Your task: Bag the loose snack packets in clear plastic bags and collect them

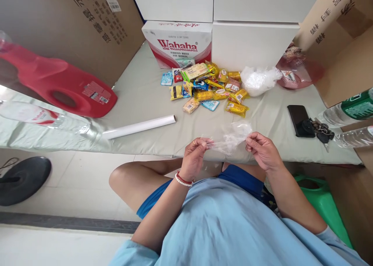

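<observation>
A thin clear plastic bag (233,137) is stretched between my two hands at the front edge of the table. My left hand (196,155) pinches its left end, and my right hand (262,149) pinches the right side. Just beyond lies a heap of small wrapped snacks (204,95), many in yellow wrappers, with a green-edged pack (195,72) on top. To the right of the heap sits a bunched pile of clear plastic bags (260,81).
A white tube (140,126) and a red jug (65,81) lie on the left of the cloth-covered table (154,141). A Wahaha carton (179,44) stands behind the snacks. On the right are a phone (300,120), keys (323,130) and water bottles (355,107).
</observation>
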Demonstrator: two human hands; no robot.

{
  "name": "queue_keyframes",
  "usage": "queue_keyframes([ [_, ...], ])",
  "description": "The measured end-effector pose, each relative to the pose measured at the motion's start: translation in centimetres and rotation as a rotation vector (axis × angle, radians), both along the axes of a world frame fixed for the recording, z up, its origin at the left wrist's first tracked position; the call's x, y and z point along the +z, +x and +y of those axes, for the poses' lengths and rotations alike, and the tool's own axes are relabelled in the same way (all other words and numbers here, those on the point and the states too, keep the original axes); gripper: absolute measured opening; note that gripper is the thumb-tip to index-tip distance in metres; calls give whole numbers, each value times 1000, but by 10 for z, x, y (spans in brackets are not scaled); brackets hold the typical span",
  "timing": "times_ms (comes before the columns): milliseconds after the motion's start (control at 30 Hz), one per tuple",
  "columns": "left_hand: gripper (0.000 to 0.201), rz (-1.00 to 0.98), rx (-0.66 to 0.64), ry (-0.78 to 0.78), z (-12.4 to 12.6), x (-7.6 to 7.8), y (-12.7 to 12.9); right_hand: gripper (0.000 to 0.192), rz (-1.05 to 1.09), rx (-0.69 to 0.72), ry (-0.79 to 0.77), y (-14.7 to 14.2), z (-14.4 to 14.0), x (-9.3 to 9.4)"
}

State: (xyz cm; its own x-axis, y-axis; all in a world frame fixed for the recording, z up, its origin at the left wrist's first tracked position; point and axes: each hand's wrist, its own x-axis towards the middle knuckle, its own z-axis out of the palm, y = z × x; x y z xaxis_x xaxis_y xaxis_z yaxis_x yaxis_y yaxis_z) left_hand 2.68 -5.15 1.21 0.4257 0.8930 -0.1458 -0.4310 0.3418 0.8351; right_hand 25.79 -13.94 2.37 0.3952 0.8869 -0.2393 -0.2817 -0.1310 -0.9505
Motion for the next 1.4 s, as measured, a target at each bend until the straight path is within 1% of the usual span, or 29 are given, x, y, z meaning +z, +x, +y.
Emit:
queue_keyframes([
  [100, 21, -61, 55, -97, 5, -4, -1, 32, 56, 15, 18, 4, -8, -6],
  [167, 22, -87, 58, -124, 6, -5, -2, 28, 30, 19, 49, 2, -11, -10],
  [200, 23, -93, 56, -130, 6, -5, -3, 25, -25, 14, 80, 1, -12, -12],
  [267, 24, -92, 39, -136, 6, -2, -6, 18, -203, 24, 173, -2, -13, -14],
  [333, 35, -84, -10, -149, 6, 3, -10, 11, -396, 79, 275, -5, -13, -14],
  [400, 46, -58, -70, -190, 8, 8, -12, 5, -529, 172, 349, -9, -10, -11],
  [433, 49, -21, -90, -217, 9, 11, -12, 4, -578, 216, 377, -10, -8, -9],
  [500, 56, 125, -117, -235, 10, 14, -9, 6, -662, 290, 417, -13, -5, -5],
  [567, 58, 327, -174, -184, 12, 13, -4, 7, -720, 334, 431, -16, -2, -1],
  [600, 54, 414, -197, -141, 12, 12, -2, 7, -733, 340, 427, -17, -1, 0],
  [633, 48, 474, -190, -100, 13, 10, 0, 7, -735, 337, 417, -18, 0, 1],
  [667, 43, 501, -145, -74, 13, 7, 1, 6, -727, 326, 401, -18, 0, 1],
  [700, 40, 492, -62, -63, 14, 4, 2, 5, -710, 310, 376, -18, 0, 0],
  [767, 38, 402, 147, -78, 17, -2, 0, 10, -637, 260, 296, -16, -2, -4],
  [800, 39, 342, 232, -93, 18, -4, -2, 14, -581, 231, 231, -15, -2, -7],
  [867, 42, 225, 326, -115, 20, -5, -6, 24, -445, 189, 63, -12, -4, -14],
  [933, 45, 142, 367, -131, 21, -5, -9, 32, -344, 202, -104, -8, -4, -20],
  [1000, 46, 96, 387, -156, 22, -4, -12, 36, -333, 232, -216, -2, -4, -22],
  [1067, 47, 83, 386, -181, 23, -5, -14, 37, -350, 223, -260, 4, -4, -20],
  [1133, 45, 106, 354, -182, 24, -8, -18, 37, -310, 187, -267, 8, -4, -15],
  [1200, 38, 238, 307, -115, 25, -14, -24, 36, -232, 164, -237, 11, -4, -9],
  [1233, 35, 360, 284, -46, 25, -18, -27, 36, -203, 155, -205, 12, -5, -7],
  [1267, 37, 504, 267, 45, 24, -21, -30, 34, -186, 151, -164, 11, -6, -6],
  [1333, 57, 771, 237, 273, 22, -24, -35, 29, -175, 159, -76, 10, -7, -5],
  [1367, 68, 854, 212, 395, 21, -24, -35, 27, -170, 170, -36, 8, -8, -6],
  [1400, 76, 896, 180, 508, 21, -22, -34, 25, -162, 185, 0, 7, -9, -6],
])
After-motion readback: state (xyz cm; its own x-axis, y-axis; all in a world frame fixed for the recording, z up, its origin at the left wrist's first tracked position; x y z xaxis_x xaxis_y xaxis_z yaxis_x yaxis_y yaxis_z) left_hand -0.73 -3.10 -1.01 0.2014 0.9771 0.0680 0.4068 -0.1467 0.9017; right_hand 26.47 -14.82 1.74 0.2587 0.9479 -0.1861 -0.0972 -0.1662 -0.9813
